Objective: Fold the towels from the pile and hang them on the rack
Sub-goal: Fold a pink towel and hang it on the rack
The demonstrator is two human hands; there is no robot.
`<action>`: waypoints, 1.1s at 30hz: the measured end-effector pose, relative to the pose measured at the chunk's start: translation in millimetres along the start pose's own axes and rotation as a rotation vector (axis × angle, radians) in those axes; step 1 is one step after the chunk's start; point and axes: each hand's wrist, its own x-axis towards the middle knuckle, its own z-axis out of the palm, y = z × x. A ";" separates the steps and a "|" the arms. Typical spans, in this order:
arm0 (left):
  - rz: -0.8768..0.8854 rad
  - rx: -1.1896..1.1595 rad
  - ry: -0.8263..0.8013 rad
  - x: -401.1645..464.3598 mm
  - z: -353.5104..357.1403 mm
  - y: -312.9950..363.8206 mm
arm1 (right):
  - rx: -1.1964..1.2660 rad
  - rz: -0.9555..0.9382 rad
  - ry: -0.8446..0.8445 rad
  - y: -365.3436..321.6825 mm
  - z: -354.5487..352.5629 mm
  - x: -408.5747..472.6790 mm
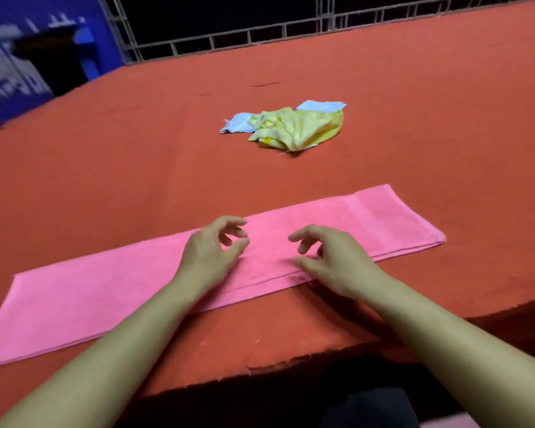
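A pink towel [105, 291] lies folded lengthwise into a long strip across the near part of the orange-red table [414, 118]. My left hand [210, 248] rests on its middle with fingers curled and apart, holding nothing. My right hand [328, 257] hovers just to the right, over the strip's near edge, fingers also loosely spread. Farther back in the middle of the table sits a small crumpled pile: a yellow towel [297, 128] on top of a light blue one [240, 122]. No rack is in view.
The table's front edge [291, 369] runs just below my forearms. A metal grille [260, 35] stands behind the far edge against darkness. A blue banner [28, 57] hangs at the far left.
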 end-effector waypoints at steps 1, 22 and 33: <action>-0.028 0.015 0.014 -17.9 -12.1 -12.9 | -0.005 -0.046 0.003 -8.9 11.7 0.7; 0.078 0.206 0.110 -84.7 -35.5 -50.1 | -0.242 -0.224 0.111 -6.8 58.3 -0.4; 0.249 0.175 0.180 -90.6 -36.8 -45.8 | -0.103 -0.280 0.127 -12.2 54.1 -6.6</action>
